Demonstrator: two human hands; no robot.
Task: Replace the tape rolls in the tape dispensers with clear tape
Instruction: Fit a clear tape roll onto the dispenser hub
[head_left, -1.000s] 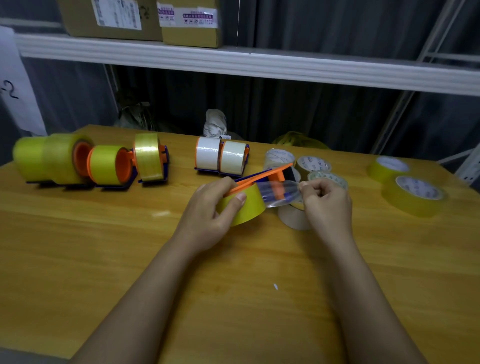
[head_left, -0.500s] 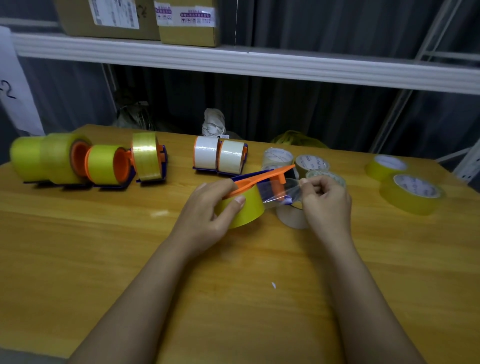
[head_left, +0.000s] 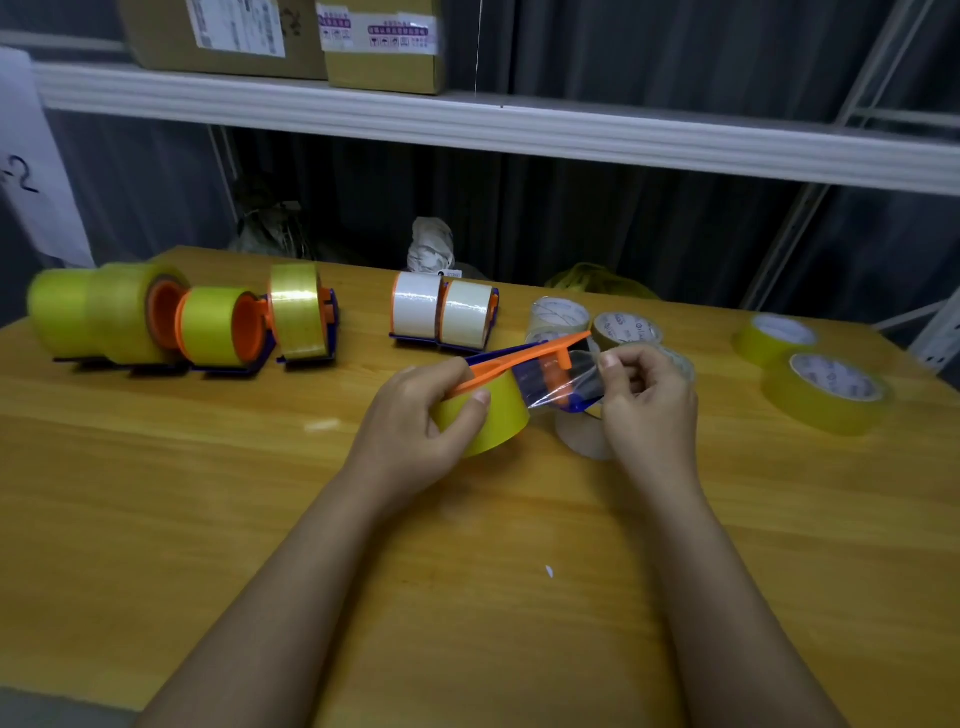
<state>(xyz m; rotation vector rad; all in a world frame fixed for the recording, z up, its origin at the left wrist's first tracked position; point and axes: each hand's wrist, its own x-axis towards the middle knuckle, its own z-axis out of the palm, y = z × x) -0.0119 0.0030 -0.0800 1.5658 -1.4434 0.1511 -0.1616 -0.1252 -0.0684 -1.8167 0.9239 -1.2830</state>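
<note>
Here the left hand (head_left: 415, 421) is gripping the yellow tape roll (head_left: 493, 421) mounted in the orange-and-blue dispenser (head_left: 524, 356) at the centre of the frame, fingers curled over the roll's top and thumb pressing its near face. Just to its right, the right hand (head_left: 647, 400) is pinching the free end of the clear tape strip (head_left: 558, 384) between thumb and fingertips, and the strip is stretching from the roll across the dispenser's front to that hand. Compared with a second ago, the strip is looking shorter and more crumpled, with the right hand sitting closer to the dispenser, while the left hand's grip is staying as it was. Behind the hands, loose rolls (head_left: 621, 327) are lying flat on the wooden table (head_left: 208, 519); two white rolls in a dispenser (head_left: 441, 312) are standing at upper centre, a row of loaded yellow dispensers (head_left: 208, 322) is sitting at the upper left, and two yellow rolls (head_left: 826, 389) are lying at the right edge.
</note>
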